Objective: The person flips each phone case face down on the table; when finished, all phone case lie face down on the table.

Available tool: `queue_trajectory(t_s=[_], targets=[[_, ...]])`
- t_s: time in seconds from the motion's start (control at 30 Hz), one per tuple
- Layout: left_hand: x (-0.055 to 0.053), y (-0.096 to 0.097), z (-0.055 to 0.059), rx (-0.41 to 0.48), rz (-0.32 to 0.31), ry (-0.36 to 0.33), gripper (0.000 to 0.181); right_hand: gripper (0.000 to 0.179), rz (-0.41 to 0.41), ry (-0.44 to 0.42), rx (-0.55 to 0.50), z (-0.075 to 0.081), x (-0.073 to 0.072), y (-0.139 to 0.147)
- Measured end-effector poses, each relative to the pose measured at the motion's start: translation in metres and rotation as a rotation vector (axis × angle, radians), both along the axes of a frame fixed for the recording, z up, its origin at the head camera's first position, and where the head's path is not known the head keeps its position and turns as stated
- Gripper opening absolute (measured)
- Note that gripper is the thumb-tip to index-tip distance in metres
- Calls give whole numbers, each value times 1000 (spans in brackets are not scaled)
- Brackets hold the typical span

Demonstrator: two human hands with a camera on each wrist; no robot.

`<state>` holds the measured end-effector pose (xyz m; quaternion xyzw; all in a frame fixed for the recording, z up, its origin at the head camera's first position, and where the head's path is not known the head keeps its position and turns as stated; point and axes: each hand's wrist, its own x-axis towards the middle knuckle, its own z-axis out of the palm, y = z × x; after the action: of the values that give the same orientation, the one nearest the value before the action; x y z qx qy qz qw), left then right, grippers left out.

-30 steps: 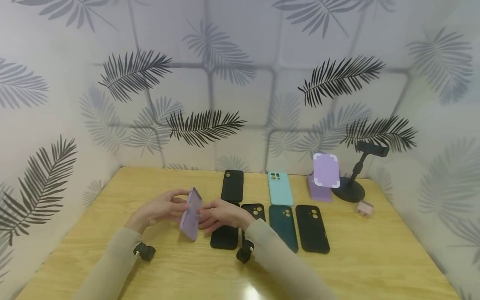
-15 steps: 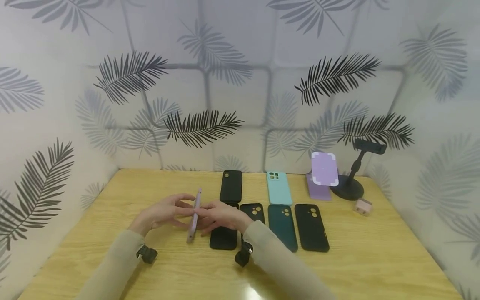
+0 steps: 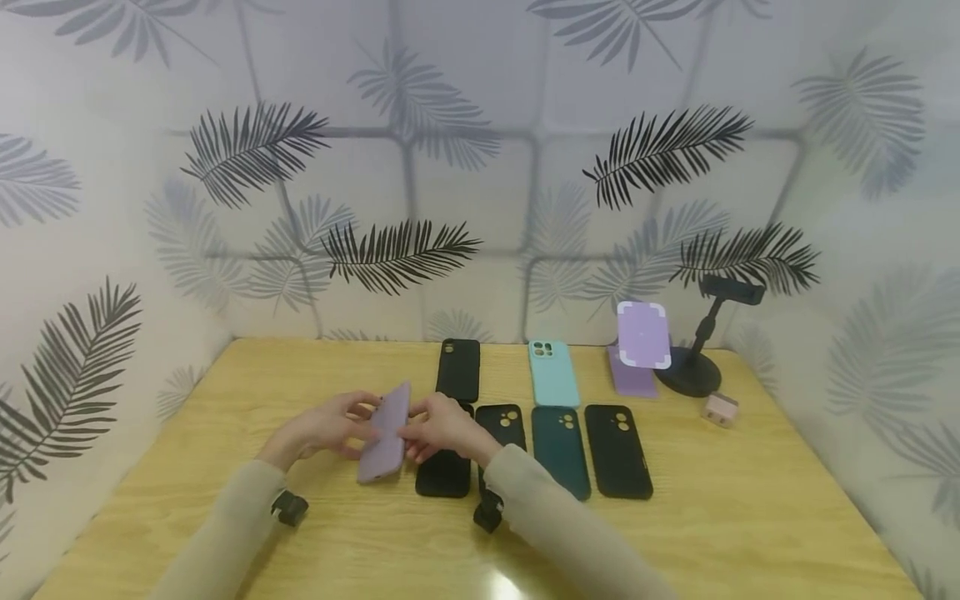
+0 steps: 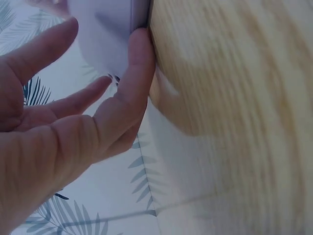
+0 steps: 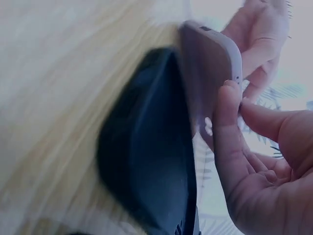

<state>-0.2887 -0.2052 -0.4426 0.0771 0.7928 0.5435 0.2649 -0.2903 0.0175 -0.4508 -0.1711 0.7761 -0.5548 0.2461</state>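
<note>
A light purple phone case [image 3: 386, 442] is held tilted just above the wooden table, between both hands. On its right edge the right hand [image 3: 442, 429] pinches it with thumb and fingers, as the right wrist view confirms. The left hand [image 3: 333, 429] holds the left edge, thumb on the near face and fingers at the rim. In the left wrist view its bent finger [image 4: 139, 54] touches the purple case [image 4: 107, 29]. A black phone case [image 3: 444, 473] lies below the right hand, partly covered by it; in the right wrist view this dark case [image 5: 151, 142] looks hollow.
Two more black cases [image 3: 459, 371] [image 3: 619, 454], a dark case [image 3: 501, 423] partly behind the right arm, a dark teal case [image 3: 561, 454] and a mint case [image 3: 553, 375] lie rightward. Behind stand a purple stand [image 3: 642, 335], a black phone holder [image 3: 690, 371] and a pink charger block [image 3: 721, 409].
The purple case has turned in the hands: its inner side showed first, then it stood edge-on, and now its broad face shows, tilted. Both hands stay in nearly the same place.
</note>
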Motion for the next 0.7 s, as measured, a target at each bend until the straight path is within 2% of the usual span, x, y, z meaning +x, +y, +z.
queue_trajectory(t_s=[0.1,0.27,0.7], targets=[[-1,-4,-1,7,27,-7,57,18,-20,39,68,-3,-1,-2],[-3,-11,-2,4,25,2,55,8,-21,41,134,-2,-1,-7],[-2,-19,-5,-1,12,14,50,11,14,-20,135,3,0,-7]])
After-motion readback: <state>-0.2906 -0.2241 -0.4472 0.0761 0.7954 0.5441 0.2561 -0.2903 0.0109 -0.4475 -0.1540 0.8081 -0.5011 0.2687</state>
